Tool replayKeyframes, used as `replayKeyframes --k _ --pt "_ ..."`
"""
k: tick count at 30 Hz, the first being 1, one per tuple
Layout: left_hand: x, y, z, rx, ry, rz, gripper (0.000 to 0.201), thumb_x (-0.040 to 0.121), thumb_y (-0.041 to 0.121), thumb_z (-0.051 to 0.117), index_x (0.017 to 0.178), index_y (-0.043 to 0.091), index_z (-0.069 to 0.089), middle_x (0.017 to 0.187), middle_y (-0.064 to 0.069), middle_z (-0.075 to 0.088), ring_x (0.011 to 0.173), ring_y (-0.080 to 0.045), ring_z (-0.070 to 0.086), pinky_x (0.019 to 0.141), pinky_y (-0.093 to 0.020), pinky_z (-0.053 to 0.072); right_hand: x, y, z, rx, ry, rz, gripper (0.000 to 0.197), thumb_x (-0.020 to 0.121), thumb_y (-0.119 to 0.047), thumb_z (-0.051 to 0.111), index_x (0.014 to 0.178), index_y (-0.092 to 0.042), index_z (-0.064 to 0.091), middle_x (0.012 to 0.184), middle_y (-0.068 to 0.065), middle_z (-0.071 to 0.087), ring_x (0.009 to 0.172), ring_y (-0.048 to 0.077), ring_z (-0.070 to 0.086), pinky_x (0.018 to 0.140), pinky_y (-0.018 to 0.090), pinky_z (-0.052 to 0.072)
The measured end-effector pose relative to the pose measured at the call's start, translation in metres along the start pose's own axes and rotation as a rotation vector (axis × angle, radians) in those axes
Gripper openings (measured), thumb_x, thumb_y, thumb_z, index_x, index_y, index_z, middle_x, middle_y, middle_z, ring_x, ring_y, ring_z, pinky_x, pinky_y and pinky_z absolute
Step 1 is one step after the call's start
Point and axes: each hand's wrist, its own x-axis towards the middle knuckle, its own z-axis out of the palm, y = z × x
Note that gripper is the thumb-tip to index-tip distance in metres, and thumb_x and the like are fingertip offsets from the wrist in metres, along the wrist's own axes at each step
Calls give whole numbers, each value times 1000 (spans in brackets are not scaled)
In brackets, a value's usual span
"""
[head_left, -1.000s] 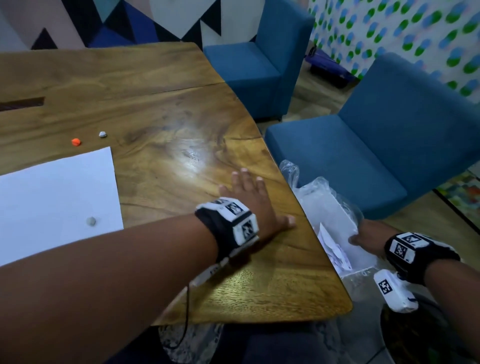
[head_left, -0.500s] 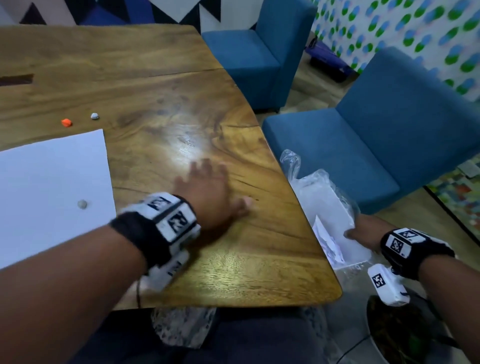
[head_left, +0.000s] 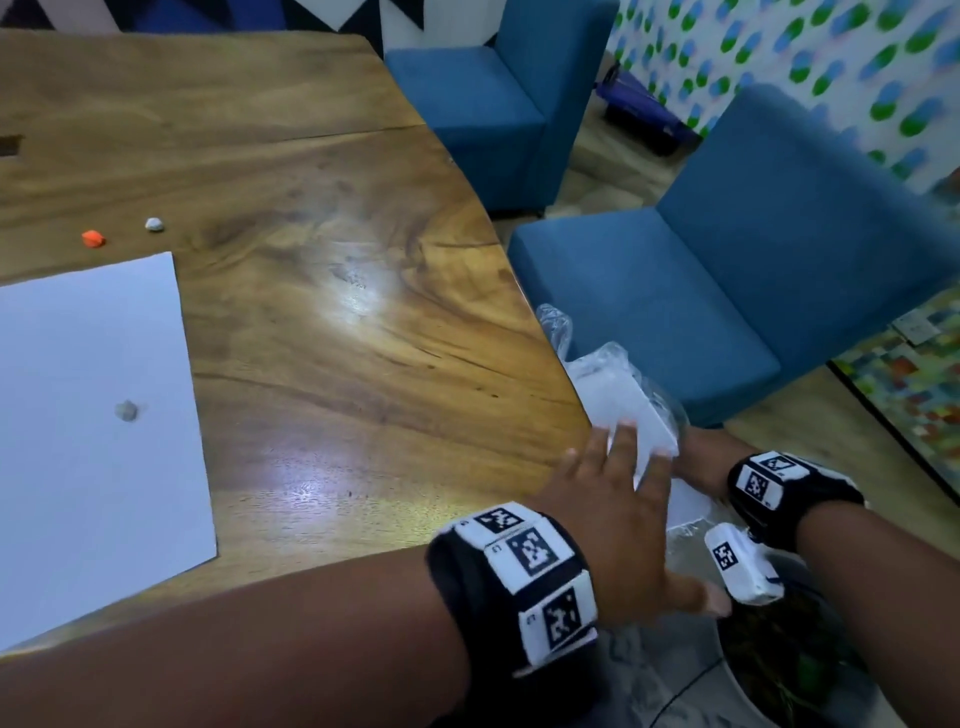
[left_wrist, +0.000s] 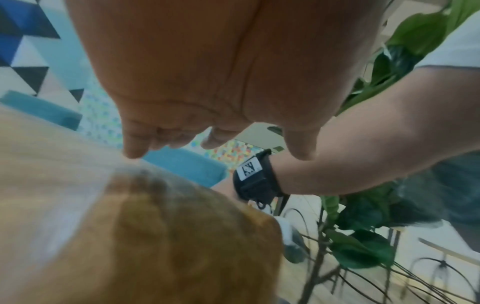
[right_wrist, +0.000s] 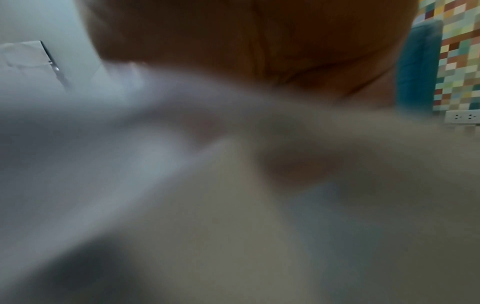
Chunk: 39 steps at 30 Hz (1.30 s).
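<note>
A clear plastic bag (head_left: 618, 384) with white sheets inside hangs just past the right edge of the wooden table (head_left: 337, 322). My left hand (head_left: 623, 467) reaches over that edge with its fingers spread and straight, and their tips lie on the bag's near part. In the left wrist view the left hand's fingers (left_wrist: 135, 148) hang loose above the blurred table edge and grip nothing. My right hand (head_left: 701, 457) holds the bag from the right side, its fingers hidden behind the left hand and the plastic. The right wrist view is blurred, filled with the white plastic (right_wrist: 103, 154).
On the table's left lies a large white sheet (head_left: 93, 467) with a small grey lump (head_left: 126, 410) on it. An orange lump (head_left: 93, 239) and a pale lump (head_left: 154, 224) sit beyond it. Two blue chairs (head_left: 727, 260) (head_left: 467, 104) stand right of the table, and a potted plant (head_left: 789, 665) is below my right wrist.
My left hand has slid off the tabletop to the right, past the table's edge and onto the bag. My right hand has stayed on the bag.
</note>
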Motion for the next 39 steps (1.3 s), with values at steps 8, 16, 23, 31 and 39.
replayKeyframes --k 8,16,23,31,39 --pt "32 -71 -47 89 146 -370 114 81 87 39 163 16 4 170 -15 -9 156 -38 -5 118 -71 11 -8 4 -5 40 16 86 42 92 -38 56 118 -6 64 117 14 68 100 28 67 88 34 55" --pt "26 -81 -53 190 125 -196 119 66 90 59 157 48 -6 171 -2 -9 155 -41 -3 111 -80 10 -1 11 7 50 -17 77 39 91 -35 59 114 -5 68 117 15 69 100 29 68 82 31 54" --pt "27 -95 -52 209 55 -408 139 57 97 56 157 38 -20 166 -7 -29 153 -44 -14 107 -82 22 22 20 35 101 -57 98 38 94 -30 56 118 -3 65 123 16 66 107 30 65 76 26 47" --pt "34 -109 -47 280 12 -398 142 37 112 19 145 41 -38 161 -7 -37 152 -45 -15 104 -72 36 112 30 133 212 -118 103 50 100 -40 48 136 -5 52 144 15 52 129 30 52 102 31 42" --pt "40 -123 -33 377 128 -382 142 49 110 31 162 24 20 164 -24 21 138 -58 29 75 -80 43 164 41 235 327 -254 172 43 101 -41 44 117 -7 65 123 15 65 110 29 64 82 30 48"
